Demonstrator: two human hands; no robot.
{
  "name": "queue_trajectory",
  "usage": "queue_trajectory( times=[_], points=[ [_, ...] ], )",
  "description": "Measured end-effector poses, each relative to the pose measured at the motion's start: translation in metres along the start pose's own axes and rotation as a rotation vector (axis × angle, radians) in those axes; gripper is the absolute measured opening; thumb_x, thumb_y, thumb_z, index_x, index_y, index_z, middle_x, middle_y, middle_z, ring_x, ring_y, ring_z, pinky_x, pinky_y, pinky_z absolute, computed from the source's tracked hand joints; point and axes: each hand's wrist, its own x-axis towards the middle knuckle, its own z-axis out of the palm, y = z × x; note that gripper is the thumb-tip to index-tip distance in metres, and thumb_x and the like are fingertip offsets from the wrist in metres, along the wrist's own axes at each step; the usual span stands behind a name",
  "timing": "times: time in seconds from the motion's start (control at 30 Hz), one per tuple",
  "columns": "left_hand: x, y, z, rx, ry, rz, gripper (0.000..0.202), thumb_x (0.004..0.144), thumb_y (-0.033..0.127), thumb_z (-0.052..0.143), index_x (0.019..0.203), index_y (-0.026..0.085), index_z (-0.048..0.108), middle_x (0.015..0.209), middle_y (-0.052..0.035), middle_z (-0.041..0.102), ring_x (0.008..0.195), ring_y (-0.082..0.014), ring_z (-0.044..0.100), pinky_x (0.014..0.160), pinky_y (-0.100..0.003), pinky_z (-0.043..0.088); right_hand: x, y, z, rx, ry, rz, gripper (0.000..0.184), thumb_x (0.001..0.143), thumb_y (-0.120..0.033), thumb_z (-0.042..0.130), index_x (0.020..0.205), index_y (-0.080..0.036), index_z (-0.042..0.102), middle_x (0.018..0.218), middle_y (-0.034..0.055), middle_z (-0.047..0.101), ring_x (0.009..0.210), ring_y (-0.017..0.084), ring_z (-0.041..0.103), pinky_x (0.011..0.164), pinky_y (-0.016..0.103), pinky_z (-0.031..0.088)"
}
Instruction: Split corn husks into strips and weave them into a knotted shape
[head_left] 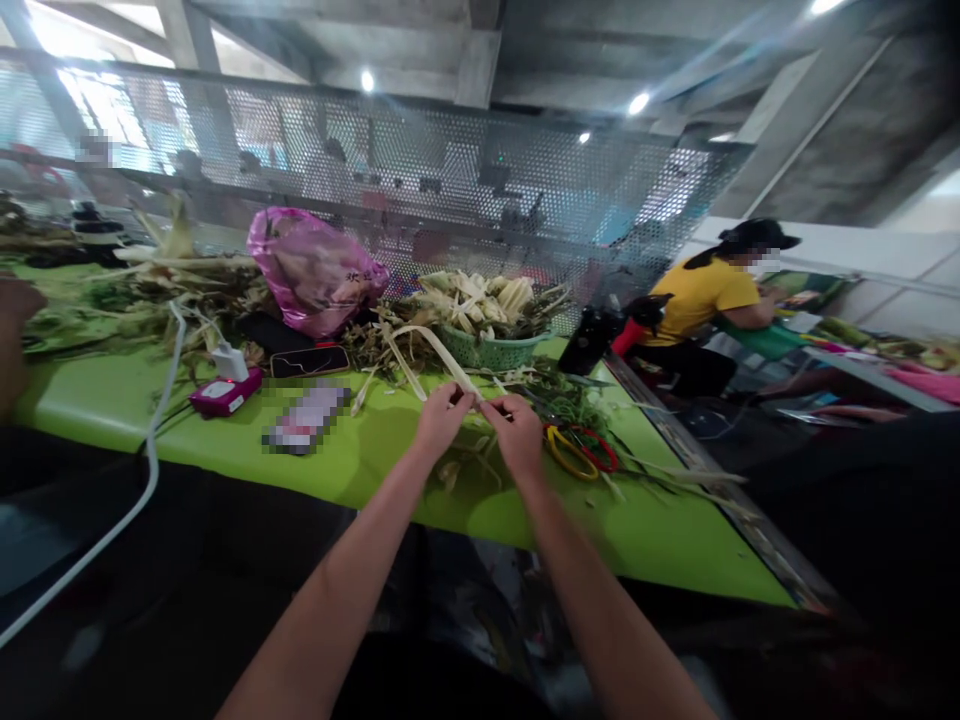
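Both my hands pinch a long, pale, flat plant strip over the front of the green table. My left hand grips it with thumb and fingers, close against my right hand, which also pinches it. From my fingers the strip rises away from me, bends over and comes back down on the left. Just right of my right hand lie scissors with yellow and red handles, their blades hidden among green scraps. Behind the hands stands a green basket heaped with pale cut plant pieces.
A pink plastic bag, a phone, another dark phone and a purple power adapter with a white cable lie leftward. A black bottle stands right. A person in yellow sits beyond; another person's hand shows far left.
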Motion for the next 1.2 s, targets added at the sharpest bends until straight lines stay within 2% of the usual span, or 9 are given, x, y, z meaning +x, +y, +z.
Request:
queue_trajectory(
  times=[0.13,0.2,0.27,0.33,0.4,0.63,0.8,1.2],
  points=[
    [0.002,-0.006,-0.001,-0.151,-0.020,-0.096,0.012,0.077,0.025,0.056,0.069,0.016,0.057,0.065,0.0022,0.055,0.064,-0.0115,0.049,0.066,-0.024,0.039,-0.001,-0.002,-0.009,-0.018,-0.039,-0.129,0.019,0.081,-0.035,0.059,0.072,-0.020,0.067,0.075,0.0033,0.060,0.078,0.020,0.057,0.076,0.034,0.043],
    [0.003,-0.006,-0.003,-0.240,-0.013,-0.155,0.010,0.075,0.024,0.056,0.069,0.016,0.057,0.064,0.0020,0.056,0.063,-0.0114,0.050,0.066,-0.024,0.041,0.000,-0.005,-0.014,-0.065,0.003,-0.204,0.015,0.081,-0.032,0.059,0.084,-0.021,0.069,0.088,0.0050,0.063,0.091,0.021,0.056,0.085,0.037,0.042],
    [0.003,-0.004,-0.004,-0.352,-0.014,-0.211,0.006,0.072,0.022,0.057,0.071,0.016,0.057,0.064,0.0015,0.058,0.062,-0.0114,0.052,0.065,-0.025,0.042,0.000,-0.009,-0.017,-0.137,0.015,-0.276,0.017,0.080,-0.027,0.062,0.095,-0.025,0.070,0.108,0.0057,0.061,0.106,0.023,0.052,0.095,0.040,0.037],
    [0.003,-0.001,-0.005,-0.427,-0.025,-0.245,0.006,0.068,0.018,0.058,0.073,0.015,0.058,0.064,0.0010,0.059,0.062,-0.0111,0.052,0.064,-0.024,0.042,0.000,-0.011,-0.019,-0.214,-0.027,-0.335,0.021,0.079,-0.023,0.064,0.097,-0.030,0.070,0.123,0.0039,0.056,0.114,0.024,0.047,0.099,0.042,0.033],
    [0.001,0.003,-0.006,-0.446,-0.042,-0.259,0.008,0.065,0.016,0.059,0.073,0.015,0.059,0.064,0.0009,0.059,0.061,-0.0105,0.052,0.062,-0.023,0.042,-0.001,-0.011,-0.018,-0.270,-0.071,-0.366,0.021,0.078,-0.021,0.065,0.094,-0.032,0.071,0.130,0.0017,0.052,0.117,0.024,0.045,0.099,0.043,0.032],
    [-0.003,0.009,-0.010,-0.408,-0.097,-0.265,0.008,0.066,0.023,0.061,0.065,0.015,0.058,0.057,0.0039,0.053,0.057,-0.0082,0.047,0.062,-0.023,0.039,-0.001,-0.006,-0.014,-0.317,-0.078,-0.359,0.010,0.080,-0.031,0.065,0.085,-0.031,0.073,0.126,0.0019,0.055,0.116,0.026,0.045,0.098,0.045,0.031],
    [-0.003,0.010,-0.013,-0.456,-0.163,-0.279,0.013,0.067,0.027,0.066,0.071,0.014,0.065,0.063,0.0006,0.061,0.061,-0.0091,0.049,0.064,-0.023,0.039,0.000,-0.007,-0.016,-0.252,-0.067,-0.312,0.012,0.079,-0.037,0.065,0.080,-0.027,0.072,0.119,0.0053,0.059,0.112,0.026,0.048,0.098,0.045,0.033],
    [-0.004,0.005,-0.012,-0.590,-0.210,-0.293,0.029,0.062,0.032,0.074,0.082,0.012,0.069,0.074,-0.0033,0.068,0.069,-0.0113,0.057,0.073,-0.026,0.043,0.003,-0.001,-0.012,-0.153,-0.032,-0.251,0.013,0.079,-0.034,0.063,0.076,-0.021,0.063,0.102,0.0066,0.063,0.101,0.023,0.054,0.093,0.041,0.036]
  ],
)
